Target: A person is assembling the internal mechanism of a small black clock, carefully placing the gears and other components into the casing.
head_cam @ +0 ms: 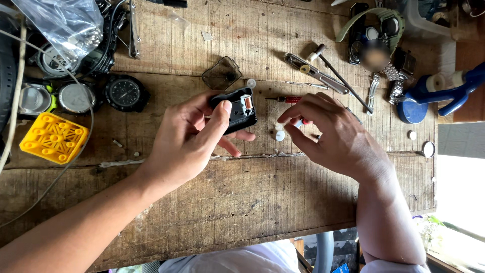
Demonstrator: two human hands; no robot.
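The left hand (188,135) grips a small black rectangular plastic case with an orange part showing inside (238,108), thumb across its face, lifted just above the worn wooden workbench (227,197). The right hand (331,132) curls its fingertips around a thin red-handled tool (303,122), beside a small white round cap (280,135). A yellow square plastic block (54,137) sits far left

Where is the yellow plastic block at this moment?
In the head view, the yellow plastic block lies on the wooden workbench at the far left, below the round watch cases.
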